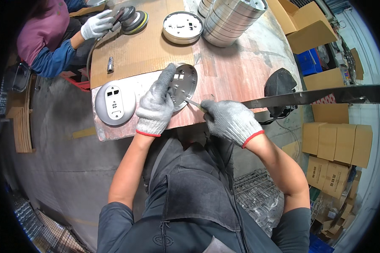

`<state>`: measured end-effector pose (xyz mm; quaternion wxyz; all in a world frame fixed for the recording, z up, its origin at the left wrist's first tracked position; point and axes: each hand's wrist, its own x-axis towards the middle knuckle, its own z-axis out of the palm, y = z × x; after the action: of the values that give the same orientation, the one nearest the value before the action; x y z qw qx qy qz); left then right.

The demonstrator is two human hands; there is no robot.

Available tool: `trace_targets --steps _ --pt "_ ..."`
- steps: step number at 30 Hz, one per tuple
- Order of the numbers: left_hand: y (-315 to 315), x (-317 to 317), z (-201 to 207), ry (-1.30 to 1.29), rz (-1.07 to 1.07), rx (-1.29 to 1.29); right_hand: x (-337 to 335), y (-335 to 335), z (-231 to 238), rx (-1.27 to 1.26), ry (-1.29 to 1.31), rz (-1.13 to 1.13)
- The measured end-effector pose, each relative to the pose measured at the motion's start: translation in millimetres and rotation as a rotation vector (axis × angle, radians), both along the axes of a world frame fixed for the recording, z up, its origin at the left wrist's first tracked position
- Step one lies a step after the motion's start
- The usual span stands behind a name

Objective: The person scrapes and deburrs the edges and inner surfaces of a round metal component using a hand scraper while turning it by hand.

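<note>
My left hand (157, 101), in a grey-white knit glove with a red cuff, grips the near-left edge of a round grey metal cover (185, 82), its thumb side up along the rim. The cover is tilted up at the table's front edge, its inner face with small cut-outs showing. My right hand (231, 119), gloved alike, is closed around a slim hand tool with a metal shaft (192, 102). Its tip meets the cover's lower part; the handle is mostly hidden in the fist. Left of my left hand lies a domed round cover (130, 106) with a white socket panel.
A round metal housing (183, 37) and stacked metal cylinders (228, 27) stand farther back. At far left a co-worker's gloved hand (98, 25) holds a disc sander (133, 21). A small metal cylinder (110, 65) lies on cardboard. Rightward are a black fabric item (279, 84) and a long metal bar (316, 97).
</note>
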<state>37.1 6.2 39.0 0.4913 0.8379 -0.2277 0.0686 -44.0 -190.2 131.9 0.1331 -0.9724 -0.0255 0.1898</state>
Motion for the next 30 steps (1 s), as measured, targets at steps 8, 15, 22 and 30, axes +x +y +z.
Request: trace_targets --steps 8,15,22,30 --pt "14 30 -34 0.198 0.098 -0.007 -16 8 -22 -0.056 -0.168 0.016" --pt "12 35 -32 0.376 0.045 -0.177 -26 10 -35 -0.111 -0.203 0.025" --pt "17 38 -39 0.292 0.060 -0.082 -32 8 -53 -0.056 -0.253 0.018" --pt "15 39 -38 0.255 0.075 -0.049 -34 10 -67 -0.012 -0.282 -0.016"
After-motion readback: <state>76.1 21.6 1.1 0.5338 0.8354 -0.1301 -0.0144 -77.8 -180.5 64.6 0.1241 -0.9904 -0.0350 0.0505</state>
